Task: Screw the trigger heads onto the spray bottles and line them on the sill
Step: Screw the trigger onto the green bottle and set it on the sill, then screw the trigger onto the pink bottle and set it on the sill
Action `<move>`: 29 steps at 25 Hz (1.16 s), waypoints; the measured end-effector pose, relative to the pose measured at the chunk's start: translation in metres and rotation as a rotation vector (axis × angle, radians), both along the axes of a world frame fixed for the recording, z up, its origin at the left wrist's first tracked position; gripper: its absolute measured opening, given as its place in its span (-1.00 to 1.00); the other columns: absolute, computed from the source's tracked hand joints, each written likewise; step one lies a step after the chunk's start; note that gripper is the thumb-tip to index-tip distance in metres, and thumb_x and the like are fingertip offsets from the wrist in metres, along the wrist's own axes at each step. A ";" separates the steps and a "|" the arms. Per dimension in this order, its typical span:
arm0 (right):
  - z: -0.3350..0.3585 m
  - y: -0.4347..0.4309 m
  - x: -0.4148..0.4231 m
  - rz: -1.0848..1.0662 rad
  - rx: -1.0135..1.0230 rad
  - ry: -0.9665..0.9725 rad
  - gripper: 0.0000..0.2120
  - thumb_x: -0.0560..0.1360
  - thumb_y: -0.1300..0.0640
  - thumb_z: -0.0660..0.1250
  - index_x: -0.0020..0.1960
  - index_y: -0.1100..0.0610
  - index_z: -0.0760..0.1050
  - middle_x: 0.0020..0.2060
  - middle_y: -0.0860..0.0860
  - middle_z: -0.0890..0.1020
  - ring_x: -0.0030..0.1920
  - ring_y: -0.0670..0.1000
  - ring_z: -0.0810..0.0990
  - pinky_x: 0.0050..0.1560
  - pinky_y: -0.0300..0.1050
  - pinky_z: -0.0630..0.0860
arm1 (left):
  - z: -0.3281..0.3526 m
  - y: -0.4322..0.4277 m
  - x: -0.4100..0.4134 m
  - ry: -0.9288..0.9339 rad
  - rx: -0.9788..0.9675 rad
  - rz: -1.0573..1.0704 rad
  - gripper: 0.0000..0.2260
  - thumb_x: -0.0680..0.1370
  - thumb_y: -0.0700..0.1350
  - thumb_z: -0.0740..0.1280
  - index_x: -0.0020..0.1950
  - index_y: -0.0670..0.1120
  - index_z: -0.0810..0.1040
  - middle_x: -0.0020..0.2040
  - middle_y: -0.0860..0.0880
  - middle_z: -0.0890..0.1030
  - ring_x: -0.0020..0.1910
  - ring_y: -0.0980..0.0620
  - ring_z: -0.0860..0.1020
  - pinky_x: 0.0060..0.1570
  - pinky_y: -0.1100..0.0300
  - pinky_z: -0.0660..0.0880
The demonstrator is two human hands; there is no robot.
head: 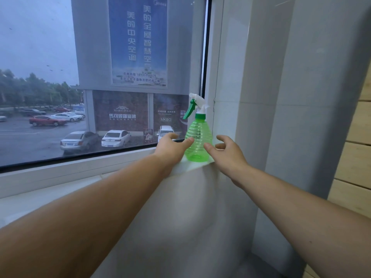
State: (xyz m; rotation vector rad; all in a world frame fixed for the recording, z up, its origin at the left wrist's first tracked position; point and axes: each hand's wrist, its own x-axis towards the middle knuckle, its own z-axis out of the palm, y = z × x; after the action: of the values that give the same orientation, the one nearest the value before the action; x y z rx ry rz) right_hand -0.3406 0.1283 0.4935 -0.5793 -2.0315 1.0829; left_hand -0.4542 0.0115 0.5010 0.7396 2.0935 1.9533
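Observation:
A clear green spray bottle (pixel 198 141) stands upright at the right end of the white window sill (pixel 70 183), close to the corner. Its white and green trigger head (pixel 195 106) sits on the neck, lever pointing left. My left hand (pixel 172 149) is beside the bottle's left flank, fingers apart, thumb tip at or just off the plastic. My right hand (pixel 228 155) hovers at the bottle's right side, fingers spread, thumb tip near the ribbed body. Neither hand grips the bottle.
The window pane (pixel 60 77) rises directly behind the sill, its frame (pixel 206 57) just behind the bottle. A white tiled wall and pillar (pixel 281 97) close off the right side. The sill runs on to the left. Wooden planks (pixel 357 157) show at far right.

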 end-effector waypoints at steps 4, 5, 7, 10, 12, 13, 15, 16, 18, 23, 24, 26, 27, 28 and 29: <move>-0.005 -0.015 0.043 -0.003 -0.018 0.017 -0.51 0.47 -0.08 0.39 0.33 0.08 0.44 0.15 0.01 0.57 0.06 -0.03 0.59 -0.14 -0.29 0.48 | 0.003 -0.035 0.033 0.061 -0.003 0.062 -0.43 0.46 0.09 0.54 0.39 -0.11 0.50 0.22 -0.21 0.65 0.15 -0.21 0.64 0.01 0.03 0.58; -0.008 -0.021 0.059 0.001 -0.023 0.028 -0.58 0.48 -0.04 0.40 0.28 0.10 0.48 0.09 0.01 0.59 -0.01 -0.07 0.60 -0.22 -0.39 0.46 | 0.003 -0.044 0.048 0.061 0.008 0.052 -0.48 0.47 0.08 0.53 0.35 -0.09 0.52 0.17 -0.15 0.65 0.05 -0.13 0.64 -0.12 0.10 0.57; -0.020 -0.032 0.093 0.013 -0.017 0.037 -0.70 0.48 0.06 0.42 0.16 0.14 0.54 -0.03 0.03 0.63 -0.12 -0.11 0.59 -0.25 -0.52 0.44 | -0.004 -0.061 0.081 0.055 0.015 -0.006 -0.57 0.48 0.06 0.53 0.27 -0.07 0.56 0.11 -0.08 0.67 -0.03 -0.03 0.63 -0.16 0.11 0.57; -0.050 -0.051 0.152 0.040 -0.049 0.008 -0.80 0.46 0.12 0.45 0.06 0.16 0.59 -0.14 0.01 0.65 -0.16 -0.09 0.60 -0.18 -0.51 0.46 | -0.035 -0.077 0.137 -0.013 -0.002 -0.151 -0.66 0.50 -0.03 0.53 0.19 -0.14 0.59 0.05 -0.20 0.71 -0.06 -0.05 0.65 0.12 -0.14 0.62; -0.084 -0.060 0.192 0.039 -0.101 -0.041 -0.85 0.46 0.17 0.45 0.02 0.18 0.60 -0.19 0.01 0.66 -0.19 -0.08 0.60 -0.16 -0.47 0.49 | -0.071 -0.085 0.173 -0.068 -0.132 -0.259 -0.68 0.52 -0.05 0.51 0.19 -0.17 0.59 -0.01 -0.20 0.69 -0.07 -0.07 0.62 0.05 -0.06 0.61; -0.103 -0.063 0.211 0.034 -0.121 -0.072 -0.87 0.46 0.19 0.45 0.00 0.18 0.60 -0.19 0.03 0.66 -0.19 -0.05 0.61 -0.14 -0.42 0.51 | -0.094 -0.087 0.188 -0.104 -0.200 -0.308 -0.67 0.52 -0.04 0.51 0.20 -0.18 0.59 -0.06 -0.17 0.66 -0.07 -0.06 0.61 -0.02 0.02 0.58; -0.148 -0.067 0.247 0.001 -0.169 -0.155 -0.92 0.46 0.19 0.45 -0.06 0.14 0.61 -0.18 0.06 0.69 -0.16 0.02 0.65 -0.03 -0.20 0.56 | -0.141 -0.092 0.216 -0.186 -0.335 -0.388 -0.64 0.52 -0.02 0.50 0.22 -0.18 0.59 -0.08 -0.10 0.63 -0.09 -0.01 0.59 -0.08 0.16 0.51; -0.169 -0.068 0.261 -0.022 -0.195 -0.200 -0.94 0.45 0.17 0.46 -0.09 0.10 0.61 -0.18 0.05 0.70 -0.14 0.03 0.66 0.01 -0.11 0.57 | -0.161 -0.094 0.227 -0.215 -0.399 -0.420 -0.63 0.52 0.00 0.50 0.23 -0.17 0.59 -0.06 -0.08 0.62 -0.09 0.01 0.60 -0.08 0.20 0.50; -0.213 -0.072 0.290 -0.071 -0.259 -0.296 -0.95 0.45 0.13 0.45 -0.09 0.08 0.62 -0.17 0.03 0.70 -0.13 0.02 0.66 0.01 -0.07 0.57 | -0.202 -0.097 0.249 -0.282 -0.499 -0.468 -0.63 0.52 0.01 0.50 0.24 -0.15 0.59 -0.02 -0.08 0.61 -0.05 -0.01 0.60 -0.07 0.19 0.51; -0.306 -0.080 0.334 -0.124 -0.418 -0.503 -0.83 0.48 0.05 0.42 -0.01 0.13 0.61 -0.16 0.02 0.67 -0.11 0.00 0.63 -0.12 -0.21 0.47 | -0.292 -0.101 0.275 -0.369 -0.651 -0.522 -0.58 0.49 0.09 0.52 0.23 -0.13 0.58 0.10 -0.12 0.64 0.04 -0.06 0.66 -0.14 0.20 0.53; -0.323 -0.081 0.340 -0.129 -0.445 -0.539 -0.83 0.48 0.05 0.42 -0.01 0.13 0.61 -0.16 0.01 0.67 -0.11 0.00 0.63 -0.11 -0.20 0.47 | -0.311 -0.102 0.280 -0.382 -0.688 -0.530 -0.56 0.47 0.12 0.52 0.23 -0.11 0.58 0.14 -0.14 0.64 0.05 -0.07 0.66 -0.13 0.17 0.54; -0.355 -0.081 0.352 -0.148 -0.498 -0.595 -0.84 0.48 0.06 0.42 -0.02 0.14 0.61 -0.17 0.00 0.66 -0.11 -0.01 0.63 -0.10 -0.20 0.49 | -0.344 -0.103 0.291 -0.406 -0.771 -0.550 -0.53 0.47 0.14 0.52 0.26 -0.09 0.57 0.19 -0.15 0.63 -0.01 -0.04 0.63 -0.14 0.19 0.53; -0.372 -0.082 0.358 -0.156 -0.528 -0.615 -0.84 0.48 0.06 0.42 -0.02 0.14 0.62 -0.16 0.00 0.66 -0.09 -0.01 0.63 -0.10 -0.20 0.50 | -0.359 -0.104 0.297 -0.416 -0.810 -0.563 -0.53 0.48 0.13 0.51 0.28 -0.09 0.55 0.21 -0.16 0.63 -0.03 -0.02 0.61 -0.18 0.21 0.51; -0.386 -0.082 0.362 -0.164 -0.554 -0.631 -0.83 0.48 0.05 0.42 -0.02 0.15 0.61 -0.13 0.01 0.66 -0.07 0.00 0.64 -0.10 -0.18 0.52 | -0.371 -0.104 0.302 -0.415 -0.843 -0.576 -0.52 0.49 0.12 0.50 0.31 -0.09 0.53 0.25 -0.15 0.62 -0.02 -0.02 0.59 -0.21 0.24 0.49; -0.403 -0.081 0.365 -0.172 -0.575 -0.654 -0.82 0.48 0.05 0.42 -0.02 0.14 0.61 -0.11 0.03 0.67 -0.06 0.01 0.65 -0.11 -0.18 0.53 | -0.384 -0.103 0.307 -0.403 -0.879 -0.599 -0.51 0.50 0.11 0.50 0.34 -0.08 0.51 0.29 -0.13 0.59 0.01 -0.02 0.58 -0.21 0.26 0.48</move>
State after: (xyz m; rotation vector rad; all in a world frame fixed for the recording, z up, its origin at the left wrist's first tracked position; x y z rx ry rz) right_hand 0.0248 0.0472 0.0910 -1.5391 -2.1152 1.5146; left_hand -0.1471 -0.0915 0.1168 0.5947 1.8833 0.6823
